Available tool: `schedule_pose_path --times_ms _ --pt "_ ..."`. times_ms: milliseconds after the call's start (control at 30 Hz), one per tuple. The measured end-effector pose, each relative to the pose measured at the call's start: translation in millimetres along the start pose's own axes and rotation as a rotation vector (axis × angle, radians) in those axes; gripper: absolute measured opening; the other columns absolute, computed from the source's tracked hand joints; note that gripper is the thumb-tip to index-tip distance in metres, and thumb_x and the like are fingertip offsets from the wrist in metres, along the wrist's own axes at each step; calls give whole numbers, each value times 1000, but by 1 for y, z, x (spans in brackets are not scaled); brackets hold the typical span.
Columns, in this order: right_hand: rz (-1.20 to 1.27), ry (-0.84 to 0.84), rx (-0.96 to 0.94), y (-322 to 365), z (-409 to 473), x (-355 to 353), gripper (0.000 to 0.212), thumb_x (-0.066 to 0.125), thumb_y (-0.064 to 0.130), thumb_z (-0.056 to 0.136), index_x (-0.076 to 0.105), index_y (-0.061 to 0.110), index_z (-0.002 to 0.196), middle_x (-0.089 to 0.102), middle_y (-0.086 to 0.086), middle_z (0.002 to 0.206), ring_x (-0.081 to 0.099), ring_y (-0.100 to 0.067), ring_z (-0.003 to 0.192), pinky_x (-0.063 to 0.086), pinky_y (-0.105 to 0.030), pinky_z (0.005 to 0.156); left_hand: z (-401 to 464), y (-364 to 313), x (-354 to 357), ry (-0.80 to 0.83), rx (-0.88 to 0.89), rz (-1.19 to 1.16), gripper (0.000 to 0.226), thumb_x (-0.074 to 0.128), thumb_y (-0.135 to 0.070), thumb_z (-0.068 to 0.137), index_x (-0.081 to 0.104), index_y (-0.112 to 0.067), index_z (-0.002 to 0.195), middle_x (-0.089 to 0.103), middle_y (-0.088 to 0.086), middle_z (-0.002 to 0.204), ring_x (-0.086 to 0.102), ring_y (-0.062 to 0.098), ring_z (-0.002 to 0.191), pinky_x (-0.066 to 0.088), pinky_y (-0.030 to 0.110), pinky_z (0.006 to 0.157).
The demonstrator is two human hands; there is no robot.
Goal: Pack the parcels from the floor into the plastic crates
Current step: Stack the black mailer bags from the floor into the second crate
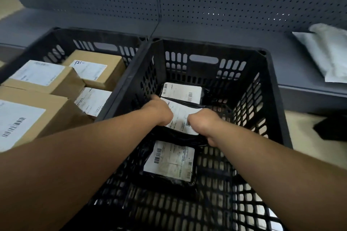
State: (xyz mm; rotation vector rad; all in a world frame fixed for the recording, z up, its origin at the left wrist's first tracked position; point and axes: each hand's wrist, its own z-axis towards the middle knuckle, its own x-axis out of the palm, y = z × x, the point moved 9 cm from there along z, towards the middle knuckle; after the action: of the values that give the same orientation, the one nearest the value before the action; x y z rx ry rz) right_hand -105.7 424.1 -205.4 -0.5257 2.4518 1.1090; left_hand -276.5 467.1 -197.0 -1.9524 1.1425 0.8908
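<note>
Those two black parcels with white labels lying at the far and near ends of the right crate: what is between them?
In the head view, a third black parcel, gripped by both hands, left and right, lies between the far parcel and near parcel.

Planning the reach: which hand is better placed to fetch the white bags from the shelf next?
Right, probably: the right hand is nearer the white bags, though both hands grip the middle black parcel.

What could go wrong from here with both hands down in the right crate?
1. Both hands, left hand and right hand, hold the middle black parcel above the near parcel; set down there, it may cover that label.
2. The soft bag could snag on the right crate slots.
3. The white mailers on the shelf may get missed.
</note>
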Motion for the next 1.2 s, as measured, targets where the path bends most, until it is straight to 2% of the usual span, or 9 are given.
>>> schedule_pose_path --times_ms 67,233,400,500,600,767,1000,1100,1200 --pt "9 21 21 -4 5 9 25 54 14 85 66 9 106 67 -8 100 65 -24 83 52 -25 67 5 2 10 21 6 129 86 55 -18 94 -1 9 155 43 25 149 49 40 134 45 43 108" --pt "17 49 30 -10 14 19 19 51 9 91 62 8 107 60 -4 93 54 -18 75 43 -23 64 12 4 31 -9 42 389 81 59 -24 91 17 9 152 23 21 148 37 41 134 42 44 110" --pt "-40 58 33 -12 18 24 11 48 8 93 55 7 84 54 -5 85 49 -18 69 40 -25 62 6 -6 33 -90 125 649 69 57 -27 96 30 7 149 31 23 148 38 34 129 42 42 103" --pt "-56 58 35 -11 21 26 15 48 9 94 52 10 80 54 -5 85 49 -18 70 41 -25 62 13 -13 41 -146 252 816 74 49 -22 97 14 10 155 29 27 154 45 37 124 43 42 100" --pt "-76 54 36 -11 25 28 11 48 8 93 54 8 84 58 -8 91 51 -19 73 44 -28 69 15 -11 50 -107 240 775 71 49 -15 95 16 4 155 22 17 155 32 39 131 46 39 97" --pt "-140 74 7 -7 27 28 12 46 6 90 52 9 80 54 -7 83 46 -20 67 36 -26 56 37 8 60 39 73 444 89 58 -12 82 9 0 155 15 15 154 32 39 134 45 42 97" --pt "-234 131 -2 -4 27 28 13 46 6 92 52 8 81 55 -9 86 49 -25 73 37 -27 61 45 11 66 59 35 411 102 67 -35 85 2 -5 158 7 8 157 17 37 145 44 47 103" --pt "-336 170 -29 -1 24 29 12 46 7 95 57 5 90 58 -12 94 52 -26 80 40 -29 66 44 8 71 49 65 487 99 61 -36 92 -5 -1 158 2 11 156 10 42 145 40 46 111" --pt "-478 237 -81 4 16 28 20 46 11 99 53 9 81 53 -13 102 48 -26 90 41 -30 77 37 4 69 59 90 532 96 57 -35 98 -8 3 157 -1 12 156 3 44 147 36 47 115"
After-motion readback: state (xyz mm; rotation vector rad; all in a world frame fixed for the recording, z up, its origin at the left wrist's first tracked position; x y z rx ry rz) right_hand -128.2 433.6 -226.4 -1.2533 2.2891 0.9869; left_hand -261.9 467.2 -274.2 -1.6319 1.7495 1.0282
